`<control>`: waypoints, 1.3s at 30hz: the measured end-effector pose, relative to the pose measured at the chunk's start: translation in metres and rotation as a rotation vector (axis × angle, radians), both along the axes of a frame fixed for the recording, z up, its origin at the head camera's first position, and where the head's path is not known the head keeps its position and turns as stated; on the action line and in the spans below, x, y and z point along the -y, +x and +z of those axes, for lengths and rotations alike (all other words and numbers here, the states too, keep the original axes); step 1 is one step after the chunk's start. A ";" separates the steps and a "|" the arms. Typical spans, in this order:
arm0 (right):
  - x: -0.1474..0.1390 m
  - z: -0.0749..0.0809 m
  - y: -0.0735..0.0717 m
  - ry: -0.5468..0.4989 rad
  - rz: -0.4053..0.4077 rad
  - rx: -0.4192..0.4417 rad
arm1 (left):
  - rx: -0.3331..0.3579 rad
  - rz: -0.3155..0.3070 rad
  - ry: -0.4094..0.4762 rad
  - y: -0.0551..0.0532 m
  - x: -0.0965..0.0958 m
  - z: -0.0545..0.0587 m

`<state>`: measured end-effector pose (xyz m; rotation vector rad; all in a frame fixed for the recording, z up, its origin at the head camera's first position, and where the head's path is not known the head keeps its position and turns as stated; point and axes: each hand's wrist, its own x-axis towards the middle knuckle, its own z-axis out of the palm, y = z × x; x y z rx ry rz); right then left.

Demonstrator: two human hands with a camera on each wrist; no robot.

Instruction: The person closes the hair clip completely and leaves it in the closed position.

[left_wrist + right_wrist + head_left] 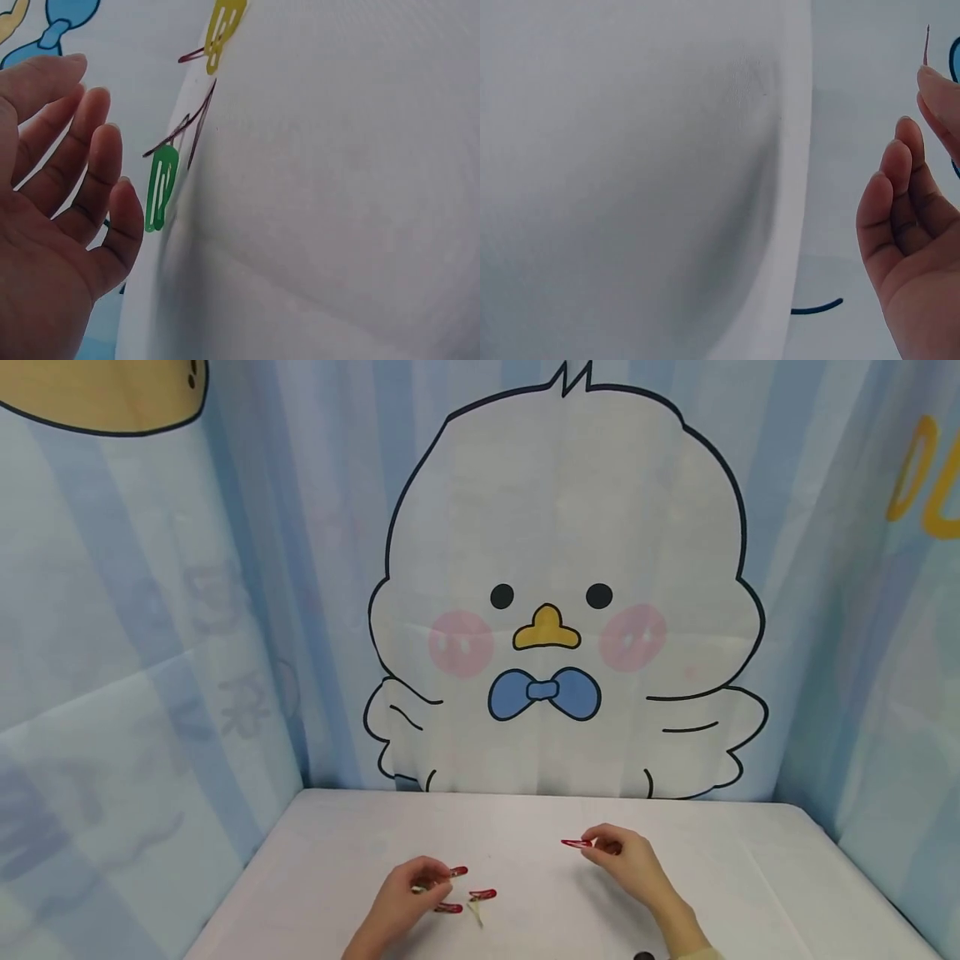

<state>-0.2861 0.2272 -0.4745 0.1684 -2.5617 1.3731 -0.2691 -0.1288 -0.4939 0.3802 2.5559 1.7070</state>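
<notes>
- Right hand (626, 864) up over the table (750, 893), right of the clips, pinching a red hair clip (573, 843) that points left!
- Left hand (60, 187) relaxed, fingers loosely bent, palm bare, down among the clips at near left.
- Green clip (160, 187) near its little finger; yellow clip (226, 30) to the hand's right, beside another red clip (483, 893).

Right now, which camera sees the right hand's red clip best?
The head view: the red clip shows its long shape, pinched by the right hand. The right wrist view shows only a thin sliver; the left wrist view, none.
</notes>
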 end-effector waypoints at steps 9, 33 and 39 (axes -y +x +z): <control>-0.013 -0.006 -0.006 0.068 -0.031 0.049 | 0.033 -0.017 -0.100 0.001 0.014 -0.004; -0.037 -0.023 -0.022 0.187 -0.047 0.219 | -0.014 -0.125 -0.247 -0.006 0.026 -0.004; -0.038 -0.024 -0.023 0.202 -0.039 0.235 | -0.020 -0.148 -0.283 -0.007 0.024 -0.004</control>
